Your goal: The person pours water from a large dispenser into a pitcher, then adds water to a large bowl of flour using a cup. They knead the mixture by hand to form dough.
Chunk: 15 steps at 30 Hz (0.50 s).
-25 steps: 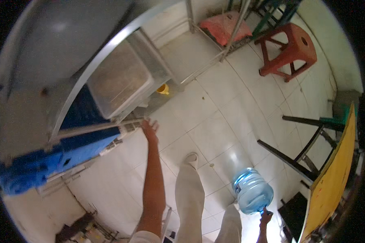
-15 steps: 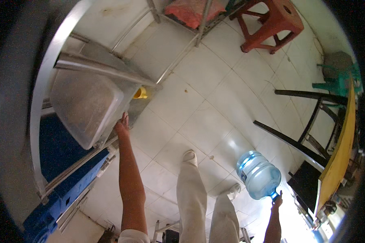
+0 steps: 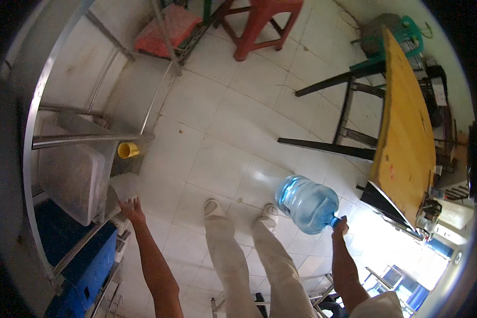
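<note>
Gripping the blue water jug [image 3: 308, 205] at its neck, your right hand [image 3: 342, 226] is closed round that end, while the jug's body slants forward and to the left, over the tiled floor [image 3: 212, 146] and just to the right of your right shoe [image 3: 270, 213]. Done, as far as this view shows: the hold on the jug is made. Remaining: the jug is not released, and whether its base touches the tiles or hangs clear of them cannot be told. Your left hand [image 3: 134, 210], fingers spread and nothing visible in it, is near the clear plastic bin [image 3: 71, 183]; contact cannot be judged. Beyond that hand is a yellow cup [image 3: 127, 150]; to the jug's right, a yellow-topped table [image 3: 406, 132] stands apart from it
</note>
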{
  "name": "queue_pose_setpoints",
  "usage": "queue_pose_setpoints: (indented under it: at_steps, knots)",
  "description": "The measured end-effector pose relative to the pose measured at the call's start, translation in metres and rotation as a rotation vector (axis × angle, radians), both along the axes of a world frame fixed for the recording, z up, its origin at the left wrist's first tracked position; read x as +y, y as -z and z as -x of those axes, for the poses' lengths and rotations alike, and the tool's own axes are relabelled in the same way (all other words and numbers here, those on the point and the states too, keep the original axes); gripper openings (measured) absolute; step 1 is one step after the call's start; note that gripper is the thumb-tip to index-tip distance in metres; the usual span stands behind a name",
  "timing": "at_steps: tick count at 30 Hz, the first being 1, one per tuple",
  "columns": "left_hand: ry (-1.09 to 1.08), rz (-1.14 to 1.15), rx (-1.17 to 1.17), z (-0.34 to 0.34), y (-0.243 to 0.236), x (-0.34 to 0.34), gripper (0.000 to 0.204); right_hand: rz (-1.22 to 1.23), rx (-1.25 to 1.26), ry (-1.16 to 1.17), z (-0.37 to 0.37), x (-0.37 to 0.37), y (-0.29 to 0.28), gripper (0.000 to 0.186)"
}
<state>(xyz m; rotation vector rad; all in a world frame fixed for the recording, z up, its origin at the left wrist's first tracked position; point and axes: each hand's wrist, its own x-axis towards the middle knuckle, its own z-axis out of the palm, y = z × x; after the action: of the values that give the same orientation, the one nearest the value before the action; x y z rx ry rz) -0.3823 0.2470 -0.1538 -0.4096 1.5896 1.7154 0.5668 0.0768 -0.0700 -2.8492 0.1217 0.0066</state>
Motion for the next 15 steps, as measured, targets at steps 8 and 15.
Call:
queue_pose_setpoints:
  at_steps: [8,15]
  knots:
    - [0.286,0.154,0.304,-0.138,-0.042,-0.086,0.077,0.212,0.005,0.071,0.043,0.022,-0.032,0.074]
    - [0.179,0.171,-0.115,-0.346,-0.126,-0.146,0.048,-0.074,0.157,0.28,0.061,0.061,-0.084,0.081]
